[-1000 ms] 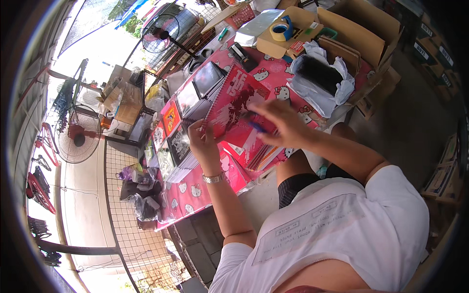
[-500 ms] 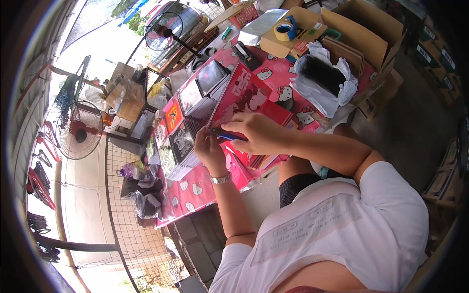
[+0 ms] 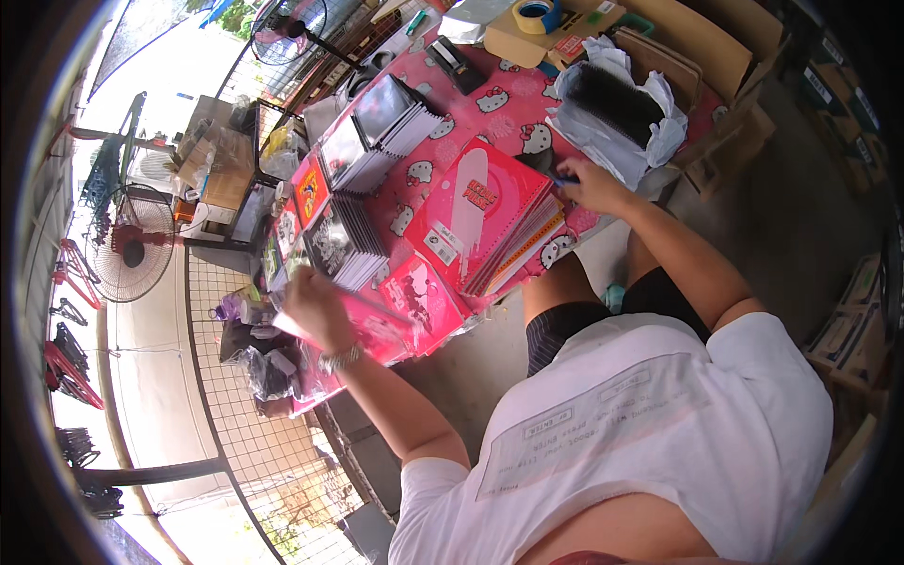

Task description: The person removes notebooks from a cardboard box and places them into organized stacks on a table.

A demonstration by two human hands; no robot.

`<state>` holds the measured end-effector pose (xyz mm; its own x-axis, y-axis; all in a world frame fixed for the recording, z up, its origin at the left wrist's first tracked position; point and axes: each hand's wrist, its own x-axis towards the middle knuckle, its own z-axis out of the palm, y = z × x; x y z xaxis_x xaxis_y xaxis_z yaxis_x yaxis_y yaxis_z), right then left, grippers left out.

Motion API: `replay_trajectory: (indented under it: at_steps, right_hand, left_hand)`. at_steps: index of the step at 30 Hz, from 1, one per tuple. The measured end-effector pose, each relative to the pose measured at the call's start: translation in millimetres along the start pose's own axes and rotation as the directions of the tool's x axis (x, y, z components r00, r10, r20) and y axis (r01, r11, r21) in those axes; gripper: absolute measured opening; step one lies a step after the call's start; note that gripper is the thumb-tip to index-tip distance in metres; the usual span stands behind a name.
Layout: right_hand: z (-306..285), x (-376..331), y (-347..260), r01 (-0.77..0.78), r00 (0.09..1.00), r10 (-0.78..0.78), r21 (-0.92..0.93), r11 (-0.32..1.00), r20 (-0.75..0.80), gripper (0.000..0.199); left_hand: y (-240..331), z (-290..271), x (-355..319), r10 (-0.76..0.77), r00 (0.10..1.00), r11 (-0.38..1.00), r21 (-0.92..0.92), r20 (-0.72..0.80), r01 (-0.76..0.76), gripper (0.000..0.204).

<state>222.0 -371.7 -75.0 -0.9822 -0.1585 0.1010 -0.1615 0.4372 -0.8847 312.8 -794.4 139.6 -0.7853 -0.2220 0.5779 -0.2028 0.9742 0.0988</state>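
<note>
My left hand [image 3: 315, 306] grips a thin pink notebook [image 3: 381, 325] at the table's near left end and holds it out over the edge there. My right hand [image 3: 591, 185] rests at the right edge of a stack of red notebooks [image 3: 485, 221] and holds a blue pen [image 3: 565, 179]. The stack lies tilted on the pink cartoon-cat tablecloth [image 3: 513, 94]. Another pink notebook [image 3: 422, 292] lies flat between the stack and my left hand. A metal watch sits on my left wrist.
Two stacks of dark-covered notebooks [image 3: 377, 132] [image 3: 344, 247] stand left of the red stack. A white plastic bag with black contents [image 3: 612, 105] lies to the right, with cardboard boxes [image 3: 702, 52] and a tape roll [image 3: 539, 13] behind. A wire grid panel [image 3: 245, 414] and a fan [image 3: 132, 250] are on the left.
Both hands were over the red stack, the right one with the pen on the top cover. My left hand has carried a pink notebook off to the left; my right hand has drawn back to the stack's right edge.
</note>
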Motion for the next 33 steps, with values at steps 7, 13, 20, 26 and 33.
replay_trajectory:
  at_steps: [7,13,20,26,33]
  right_hand:
    - [29,-11,20,0.210,0.964,-0.257,-0.397,0.894,-0.070,0.042]
    - [-43,65,44,-0.065,0.912,-0.215,-0.639,0.766,-0.350,0.028]
    - [-44,74,104,-0.202,0.975,0.056,-0.760,0.618,-0.214,0.021]
    - [-48,76,76,-0.224,0.891,-0.173,-0.739,0.635,-0.419,0.018]
    - [-68,87,90,-0.050,0.987,-0.109,-0.872,0.486,-0.118,0.016]
  left_hand:
    - [-83,176,-91,0.216,0.906,0.976,-0.050,0.364,-0.213,0.041]
    - [-76,178,-94,0.109,0.698,0.969,-0.232,0.708,0.084,0.043]
    - [126,59,-41,0.379,0.924,0.837,-0.407,-0.052,-0.366,0.022]
    - [197,57,-81,0.636,0.744,0.767,-0.280,0.206,-0.578,0.031]
    - [183,19,-70,0.763,0.544,0.645,-0.461,0.349,-0.609,0.028]
